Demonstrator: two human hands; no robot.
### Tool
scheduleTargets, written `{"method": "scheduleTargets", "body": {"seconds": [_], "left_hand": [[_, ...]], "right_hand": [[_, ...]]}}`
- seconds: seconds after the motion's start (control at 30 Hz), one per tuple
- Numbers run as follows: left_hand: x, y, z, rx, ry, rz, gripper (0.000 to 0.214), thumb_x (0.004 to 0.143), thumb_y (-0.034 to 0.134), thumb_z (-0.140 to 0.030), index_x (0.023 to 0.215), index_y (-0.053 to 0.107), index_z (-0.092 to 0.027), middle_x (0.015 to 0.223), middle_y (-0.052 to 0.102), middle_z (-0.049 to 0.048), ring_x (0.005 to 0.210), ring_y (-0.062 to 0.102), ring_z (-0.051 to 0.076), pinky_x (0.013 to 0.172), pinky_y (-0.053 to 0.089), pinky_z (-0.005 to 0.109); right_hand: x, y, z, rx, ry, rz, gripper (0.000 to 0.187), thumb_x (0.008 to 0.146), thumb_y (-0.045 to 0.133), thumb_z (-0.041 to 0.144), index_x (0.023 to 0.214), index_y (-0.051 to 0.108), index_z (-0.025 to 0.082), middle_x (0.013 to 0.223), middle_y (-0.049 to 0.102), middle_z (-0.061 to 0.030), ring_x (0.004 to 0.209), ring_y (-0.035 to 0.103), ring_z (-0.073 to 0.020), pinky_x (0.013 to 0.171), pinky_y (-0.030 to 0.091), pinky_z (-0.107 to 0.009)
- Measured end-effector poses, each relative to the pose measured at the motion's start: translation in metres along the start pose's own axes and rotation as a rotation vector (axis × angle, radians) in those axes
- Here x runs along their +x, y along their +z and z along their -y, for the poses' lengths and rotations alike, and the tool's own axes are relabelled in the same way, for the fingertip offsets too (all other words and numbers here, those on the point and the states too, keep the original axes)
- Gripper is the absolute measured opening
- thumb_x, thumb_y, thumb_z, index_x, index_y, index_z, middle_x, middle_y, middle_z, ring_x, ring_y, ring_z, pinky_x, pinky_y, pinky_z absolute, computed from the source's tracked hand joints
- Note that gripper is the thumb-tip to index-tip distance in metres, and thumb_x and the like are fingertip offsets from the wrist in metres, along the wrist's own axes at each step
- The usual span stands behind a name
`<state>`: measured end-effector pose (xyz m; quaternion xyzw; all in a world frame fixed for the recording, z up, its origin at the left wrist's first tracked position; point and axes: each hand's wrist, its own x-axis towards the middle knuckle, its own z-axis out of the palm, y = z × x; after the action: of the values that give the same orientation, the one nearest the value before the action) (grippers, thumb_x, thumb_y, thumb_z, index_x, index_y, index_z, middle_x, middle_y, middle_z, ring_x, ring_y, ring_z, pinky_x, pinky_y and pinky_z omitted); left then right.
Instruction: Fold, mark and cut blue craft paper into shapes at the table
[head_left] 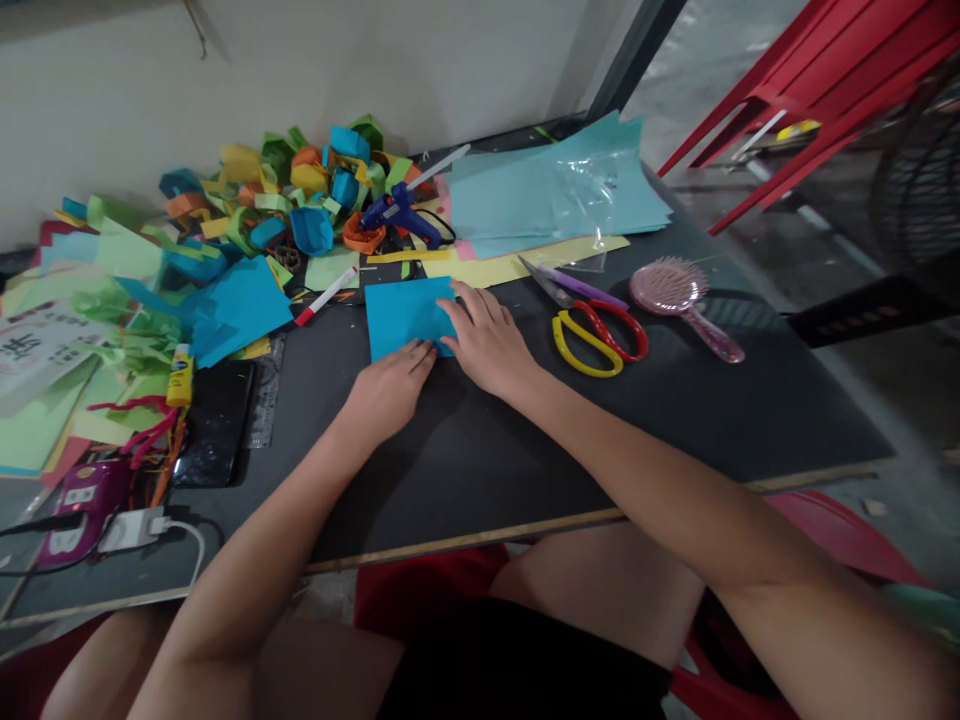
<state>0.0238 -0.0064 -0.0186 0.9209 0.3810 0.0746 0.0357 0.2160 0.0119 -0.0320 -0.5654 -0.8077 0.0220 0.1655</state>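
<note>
A sheet of blue paper (397,312) lies on the dark table in front of me. My left hand (391,388) rests over its near edge, with fingers stretched forward and lying on the paper. Over the right side of the sheet is my right hand (487,335), its fingers apart and the tips touching the paper. Both hands press from above; the sheet's near right corner is hidden beneath them. Left of the sheet lies a white marker with a red cap (327,296). To the right are scissors (589,325) with red and yellow handles.
Folded paper pieces (307,180) and a blue glue gun (405,212) fill the back. Light-blue sheets (510,195) lie behind right, a hairbrush (675,290) at right. A phone (214,425), glue stick (180,375) and purple power strip (86,510) are at left.
</note>
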Motion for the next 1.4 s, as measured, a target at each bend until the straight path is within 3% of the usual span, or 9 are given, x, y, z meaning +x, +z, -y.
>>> {"method": "scheduleTargets", "body": {"seconds": [0.13,0.27,0.47,0.6,0.73,0.93,1.1,1.23,1.4], "left_hand": [[-0.006,0.006,-0.032,-0.001,-0.175,0.047,0.074,0.095,0.039,-0.055,0.146,0.037,-0.001,0.152,0.037,0.0259,0.145,0.032,0.036,0.118,0.031,0.048],[-0.01,0.008,-0.05,0.069,-0.373,0.053,0.096,0.084,0.046,-0.072,0.149,0.033,-0.003,0.153,0.031,0.0306,0.144,0.027,0.045,0.115,0.03,0.056],[-0.012,0.006,-0.057,0.12,-0.494,0.027,0.101,0.08,0.048,-0.076,0.148,0.035,-0.003,0.15,0.035,0.0343,0.14,0.032,0.051,0.111,0.03,0.062],[-0.014,0.012,-0.056,0.105,-0.494,-0.022,0.101,0.077,0.048,-0.079,0.147,0.04,-0.007,0.149,0.039,0.0305,0.14,0.034,0.049,0.109,0.033,0.062],[-0.015,0.015,-0.057,0.093,-0.565,-0.049,0.111,0.075,0.048,-0.081,0.146,0.036,0.003,0.148,0.036,0.0358,0.14,0.033,0.05,0.112,0.03,0.062],[-0.013,0.008,-0.06,0.099,-0.636,0.076,0.121,0.074,0.049,-0.082,0.142,0.031,0.017,0.148,0.029,0.0419,0.141,0.03,0.05,0.117,0.028,0.055],[-0.017,0.013,-0.06,0.098,-0.688,-0.013,0.124,0.071,0.046,-0.086,0.142,0.033,0.015,0.145,0.033,0.0424,0.139,0.033,0.052,0.112,0.031,0.059],[-0.019,0.02,-0.058,0.108,-0.668,-0.093,0.123,0.07,0.039,-0.09,0.144,0.036,0.007,0.145,0.04,0.037,0.138,0.037,0.049,0.113,0.031,0.059],[-0.016,0.011,-0.062,0.19,-0.712,0.068,0.124,0.072,0.038,-0.089,0.145,0.031,0.012,0.147,0.035,0.0382,0.141,0.032,0.049,0.117,0.024,0.057]], "right_hand": [[0.001,0.001,-0.009,-0.01,0.015,-0.023,0.055,0.097,0.047,0.034,0.147,0.036,0.015,0.159,0.026,-0.0178,0.147,0.024,-0.0373,0.112,0.034,-0.059],[0.004,0.0,-0.02,-0.006,0.083,-0.014,0.074,0.093,0.052,0.048,0.151,0.028,0.01,0.161,0.018,-0.0217,0.15,0.014,-0.0408,0.116,0.025,-0.063],[-0.004,-0.015,-0.007,0.059,-0.093,-0.035,0.058,0.097,0.044,0.027,0.153,0.031,0.017,0.161,0.027,-0.012,0.15,0.021,-0.0302,0.121,0.023,-0.054],[-0.019,-0.014,0.011,0.148,-0.303,0.144,0.051,0.1,0.035,0.029,0.149,0.04,0.018,0.155,0.04,-0.0093,0.145,0.035,-0.0243,0.12,0.031,-0.046],[-0.026,-0.01,0.012,0.114,-0.285,0.302,0.055,0.099,0.035,0.036,0.152,0.034,0.018,0.156,0.036,-0.0065,0.146,0.033,-0.0243,0.119,0.032,-0.049],[-0.03,-0.025,0.007,0.031,-0.216,0.359,0.061,0.098,0.035,0.047,0.149,0.04,0.013,0.154,0.039,-0.0112,0.142,0.04,-0.0263,0.118,0.034,-0.047],[-0.034,-0.029,0.012,-0.017,-0.231,0.3,0.057,0.099,0.036,0.043,0.145,0.046,0.011,0.15,0.043,-0.0129,0.141,0.041,-0.0304,0.118,0.029,-0.056],[-0.031,-0.031,0.012,-0.031,-0.197,0.287,0.057,0.098,0.038,0.045,0.143,0.049,0.012,0.148,0.047,-0.011,0.141,0.04,-0.0307,0.116,0.033,-0.055],[-0.025,-0.037,0.015,-0.107,-0.134,0.323,0.053,0.098,0.041,0.044,0.137,0.055,0.01,0.141,0.055,-0.0106,0.133,0.051,-0.0292,0.113,0.038,-0.05]]}}
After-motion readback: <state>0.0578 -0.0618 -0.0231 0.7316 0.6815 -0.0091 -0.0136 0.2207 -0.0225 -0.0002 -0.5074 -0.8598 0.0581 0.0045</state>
